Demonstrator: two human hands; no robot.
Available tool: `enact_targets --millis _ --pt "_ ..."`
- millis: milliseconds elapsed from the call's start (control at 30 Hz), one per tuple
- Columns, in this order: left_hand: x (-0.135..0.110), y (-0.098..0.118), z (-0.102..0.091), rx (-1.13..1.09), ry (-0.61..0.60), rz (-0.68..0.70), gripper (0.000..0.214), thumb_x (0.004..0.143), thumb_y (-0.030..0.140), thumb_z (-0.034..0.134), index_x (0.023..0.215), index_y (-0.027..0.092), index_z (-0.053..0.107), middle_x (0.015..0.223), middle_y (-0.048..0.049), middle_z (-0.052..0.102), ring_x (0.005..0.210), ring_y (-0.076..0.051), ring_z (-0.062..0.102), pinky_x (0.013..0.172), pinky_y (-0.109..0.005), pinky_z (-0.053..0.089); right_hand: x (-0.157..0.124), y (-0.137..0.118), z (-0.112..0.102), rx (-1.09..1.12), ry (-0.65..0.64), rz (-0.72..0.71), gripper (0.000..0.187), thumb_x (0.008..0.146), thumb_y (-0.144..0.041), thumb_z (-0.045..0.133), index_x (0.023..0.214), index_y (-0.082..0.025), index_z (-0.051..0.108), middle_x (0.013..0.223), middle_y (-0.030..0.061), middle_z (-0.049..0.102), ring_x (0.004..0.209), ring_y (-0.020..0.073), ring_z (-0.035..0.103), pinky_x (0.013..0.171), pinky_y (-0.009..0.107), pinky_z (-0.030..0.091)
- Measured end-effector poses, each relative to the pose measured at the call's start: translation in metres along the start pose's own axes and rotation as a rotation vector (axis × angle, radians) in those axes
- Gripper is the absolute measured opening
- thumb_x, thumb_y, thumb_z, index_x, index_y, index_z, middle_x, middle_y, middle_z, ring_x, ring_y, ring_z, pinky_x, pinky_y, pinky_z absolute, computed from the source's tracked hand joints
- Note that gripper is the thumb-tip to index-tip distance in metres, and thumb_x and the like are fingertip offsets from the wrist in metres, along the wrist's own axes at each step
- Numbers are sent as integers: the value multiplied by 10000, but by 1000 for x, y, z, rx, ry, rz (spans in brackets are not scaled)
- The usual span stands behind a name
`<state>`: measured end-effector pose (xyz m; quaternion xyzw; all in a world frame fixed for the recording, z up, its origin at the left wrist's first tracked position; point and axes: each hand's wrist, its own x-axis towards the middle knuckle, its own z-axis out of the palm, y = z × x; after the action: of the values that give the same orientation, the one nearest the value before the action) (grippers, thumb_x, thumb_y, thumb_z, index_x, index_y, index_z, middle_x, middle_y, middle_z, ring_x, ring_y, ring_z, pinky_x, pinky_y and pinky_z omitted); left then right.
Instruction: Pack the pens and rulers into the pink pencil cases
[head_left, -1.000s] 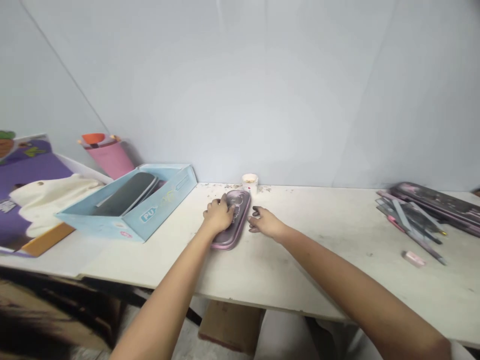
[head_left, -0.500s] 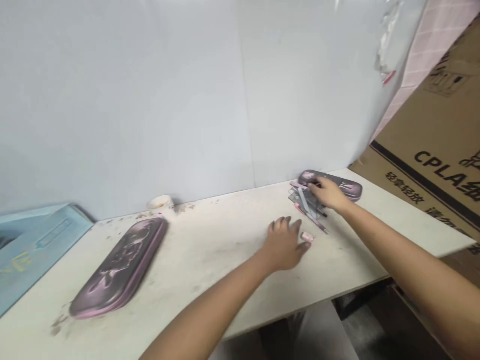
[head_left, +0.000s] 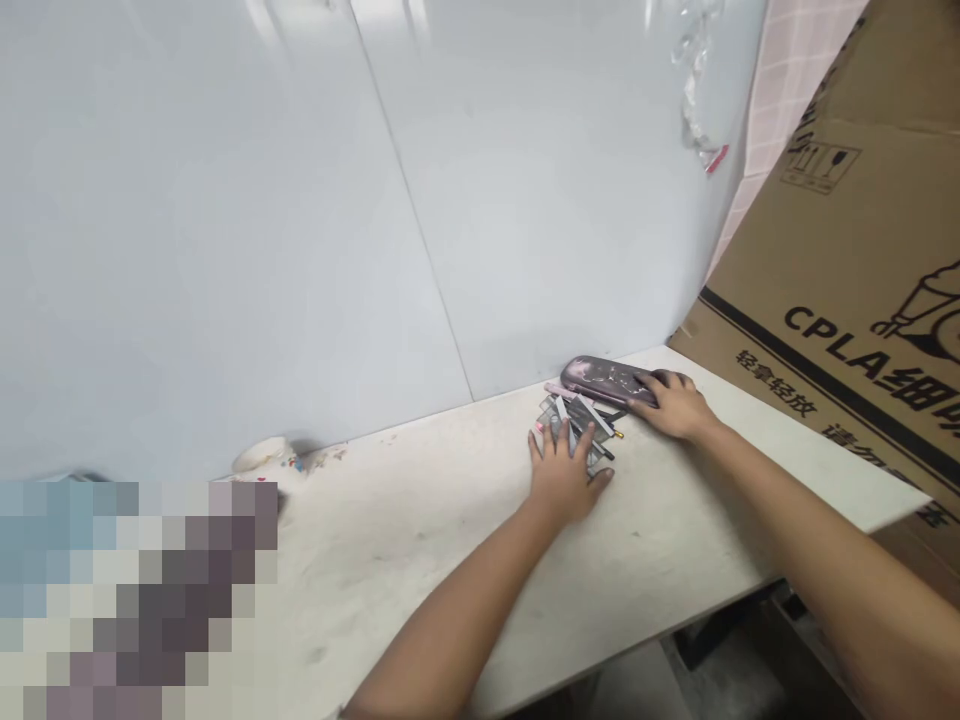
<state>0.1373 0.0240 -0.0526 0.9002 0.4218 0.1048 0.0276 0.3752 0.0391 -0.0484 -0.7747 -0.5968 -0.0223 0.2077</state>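
At far end of table (head_left: 420, 560) | left grip (head_left: 566, 478) spread, now atop stationery pile (head_left: 577, 425) | right grip (head_left: 673, 405) clamped on pencil case (head_left: 604, 378)

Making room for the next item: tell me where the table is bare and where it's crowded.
The table is bare between the cup and the left hand, and between the right hand and the carton. It's crowded under the hands, at the pencil case and the pens and rulers.
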Motion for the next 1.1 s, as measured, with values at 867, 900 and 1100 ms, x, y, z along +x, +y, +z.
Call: enact_targets --millis 867,900,1100 --pt "-93 -152 -46 -16 114 -108 620 825 545 382 1369 265 282 1381 -124 350 1286 -275 286 1023 -490 254 -111 -188 15 5 20 -236 626 699 -624 505 1192 -239 488 1116 147 417 1019 315 346 769 437 378" --pt "-97 -157 -47 -12 121 -112 623 826 548 377 1369 259 283 1376 -130 354 1281 -275 296 1020 -489 258 -113 -196 17 8 16 -243 639 700 -625 500 1204 -232 478 1127 153 412 1032 321 344 771 442 380" --pt "-117 -169 -54 20 111 -119 637 818 579 357 1365 259 289 1371 -131 362 1272 -284 308 1014 -494 258 -117 -221 26 16 -9 -220 669 708 -568 511 1255 -196 407 1307 183 310 1111 339 345 798 448 379"
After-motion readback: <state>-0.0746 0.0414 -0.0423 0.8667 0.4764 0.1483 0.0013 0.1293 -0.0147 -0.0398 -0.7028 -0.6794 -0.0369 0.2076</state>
